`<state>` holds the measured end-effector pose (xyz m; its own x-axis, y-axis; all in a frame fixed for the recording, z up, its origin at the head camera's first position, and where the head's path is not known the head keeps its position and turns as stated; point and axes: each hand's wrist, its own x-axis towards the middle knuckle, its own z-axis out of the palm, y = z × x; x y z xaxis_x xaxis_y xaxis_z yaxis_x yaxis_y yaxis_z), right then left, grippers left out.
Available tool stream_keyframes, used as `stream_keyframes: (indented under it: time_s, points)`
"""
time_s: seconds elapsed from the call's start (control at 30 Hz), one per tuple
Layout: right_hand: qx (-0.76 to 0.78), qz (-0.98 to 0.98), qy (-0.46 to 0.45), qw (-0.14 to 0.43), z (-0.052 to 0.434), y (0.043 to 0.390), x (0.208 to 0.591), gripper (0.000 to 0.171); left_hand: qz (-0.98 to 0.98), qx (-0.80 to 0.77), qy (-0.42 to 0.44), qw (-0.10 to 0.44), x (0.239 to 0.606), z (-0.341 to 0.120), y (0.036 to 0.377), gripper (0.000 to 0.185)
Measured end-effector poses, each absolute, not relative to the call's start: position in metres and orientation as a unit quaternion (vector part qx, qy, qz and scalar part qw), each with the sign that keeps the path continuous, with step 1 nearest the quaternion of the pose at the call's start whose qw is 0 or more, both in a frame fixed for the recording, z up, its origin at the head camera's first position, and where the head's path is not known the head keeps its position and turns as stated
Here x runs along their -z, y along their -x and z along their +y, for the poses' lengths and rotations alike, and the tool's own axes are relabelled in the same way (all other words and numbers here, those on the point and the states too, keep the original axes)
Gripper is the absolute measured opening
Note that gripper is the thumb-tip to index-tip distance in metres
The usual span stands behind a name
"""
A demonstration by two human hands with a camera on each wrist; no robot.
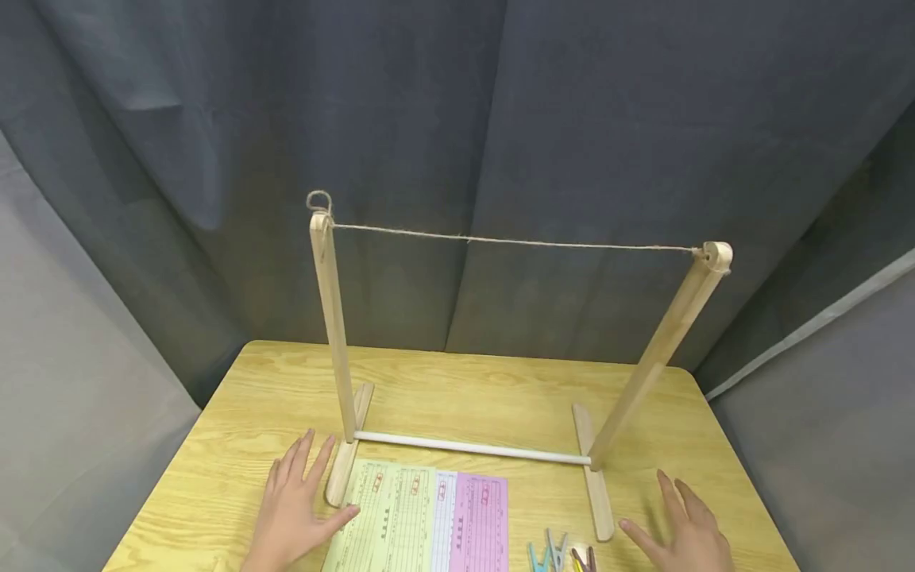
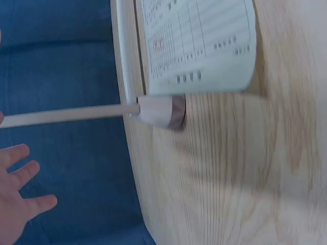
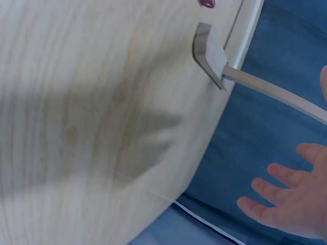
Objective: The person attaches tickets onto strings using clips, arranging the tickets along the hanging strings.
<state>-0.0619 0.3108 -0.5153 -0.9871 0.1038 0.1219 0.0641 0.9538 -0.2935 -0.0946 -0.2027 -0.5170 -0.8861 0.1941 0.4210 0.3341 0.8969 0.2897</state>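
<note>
My left hand (image 1: 291,508), fingers spread, is beside the left foot (image 1: 350,445) of a wooden frame and holds nothing. Its thumb overlaps the edge of a pale green printed sheet (image 1: 386,508) in the head view. On the other side, my right hand (image 1: 682,524) is spread just right of the frame's right foot (image 1: 593,469), also holding nothing. A twine line (image 1: 500,240) runs between the tops of the two posts. Next to the green sheet lie a white-lilac sheet (image 1: 443,516) and a purple sheet (image 1: 480,520). Several clothespins (image 1: 557,548) lie at the front edge of the view.
The frame's left post (image 1: 332,326) and right post (image 1: 661,349) lean outward in the head view, joined low by a white rod (image 1: 472,448). Behind the wooden table (image 1: 500,381) hangs a dark curtain (image 1: 400,119); grey cloth (image 1: 822,445) borders the right side.
</note>
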Motion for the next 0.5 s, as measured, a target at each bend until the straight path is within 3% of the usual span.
stream_keyframes:
  time_s: [0.23,0.5]
  points:
    - [-0.211,-0.971,0.088,-0.070,0.315,0.064,0.527,0.089,-0.937,0.222,0.166,0.215,0.523,-0.178,0.100,0.086]
    - [-0.265,-0.942,0.144,-0.149,0.340,0.073,0.597,0.093,-0.918,0.284,0.191,0.199,0.536,-0.148,0.107,0.078]
